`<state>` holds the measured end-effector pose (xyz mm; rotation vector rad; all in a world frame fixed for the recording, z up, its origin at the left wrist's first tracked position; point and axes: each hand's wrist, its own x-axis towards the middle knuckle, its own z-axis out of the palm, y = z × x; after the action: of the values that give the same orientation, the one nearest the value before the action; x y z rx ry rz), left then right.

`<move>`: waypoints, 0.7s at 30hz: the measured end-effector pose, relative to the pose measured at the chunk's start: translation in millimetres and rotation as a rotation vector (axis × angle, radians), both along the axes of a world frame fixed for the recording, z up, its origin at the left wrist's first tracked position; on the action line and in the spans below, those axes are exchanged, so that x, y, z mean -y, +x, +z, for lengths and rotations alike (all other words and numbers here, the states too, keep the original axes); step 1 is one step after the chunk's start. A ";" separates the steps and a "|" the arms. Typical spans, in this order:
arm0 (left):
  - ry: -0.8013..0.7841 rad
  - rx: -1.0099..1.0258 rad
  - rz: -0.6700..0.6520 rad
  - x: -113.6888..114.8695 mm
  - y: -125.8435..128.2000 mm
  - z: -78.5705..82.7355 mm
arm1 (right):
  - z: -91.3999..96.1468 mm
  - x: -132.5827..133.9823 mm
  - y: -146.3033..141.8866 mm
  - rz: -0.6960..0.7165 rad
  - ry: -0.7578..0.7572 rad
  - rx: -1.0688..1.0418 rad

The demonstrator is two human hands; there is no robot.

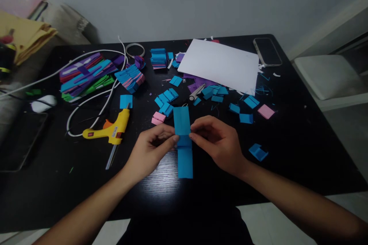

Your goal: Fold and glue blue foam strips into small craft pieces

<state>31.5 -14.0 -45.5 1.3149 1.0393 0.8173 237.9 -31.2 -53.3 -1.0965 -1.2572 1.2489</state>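
Observation:
A blue paper strip [184,164] with creases across its middle is held upright over the near part of the table. My left hand [155,147] pinches its left edge between thumb and fingers. On the opposite edge, my right hand [220,141] grips the strip at about the same height. Just beyond the strip lie folded blue paper pieces [165,101] and a folded pink piece [158,118]. To the right of my right hand rests a single bent blue piece [258,152].
A yellow glue gun [116,128] with its stick lies left of my hands, by a white cable [99,116]. Scissors [197,92], a white sheet [221,63] and a phone [267,51] are farther back. Bundled coloured strips [86,74] and a stacked paper bundle [130,77] sit at the back left.

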 end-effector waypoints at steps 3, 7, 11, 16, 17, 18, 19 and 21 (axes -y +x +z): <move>0.033 -0.016 0.036 0.6 0.8 1.8 | -3.2 -0.5 -0.4 0.004 -0.068 -0.073; 0.096 -0.080 0.052 1.7 0.6 2.3 | -5.4 -2.0 -0.7 0.113 -0.204 -0.112; 0.125 -0.110 0.032 3.8 1.3 0.3 | -3.3 -1.8 -1.5 0.153 -0.237 -0.006; 0.116 -0.078 0.037 6.0 3.6 -2.0 | -2.8 -0.1 -3.2 0.127 -0.214 -0.012; 0.110 -0.066 0.036 6.2 4.1 -1.7 | -3.2 0.2 -3.4 0.121 -0.209 -0.008; 0.101 -0.054 0.035 6.4 4.6 -1.2 | -3.5 0.5 -3.7 0.115 -0.204 -0.003; 0.091 -0.042 0.037 6.5 5.1 -0.6 | -3.9 0.8 -3.9 0.108 -0.202 0.000; 0.072 -0.030 0.040 6.5 5.8 0.7 | -4.3 1.4 -4.4 0.092 -0.190 -0.002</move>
<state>37.2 -20.4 -44.8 1.3746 1.0712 0.8751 233.5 -32.6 -57.5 -1.1824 -1.2176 1.4618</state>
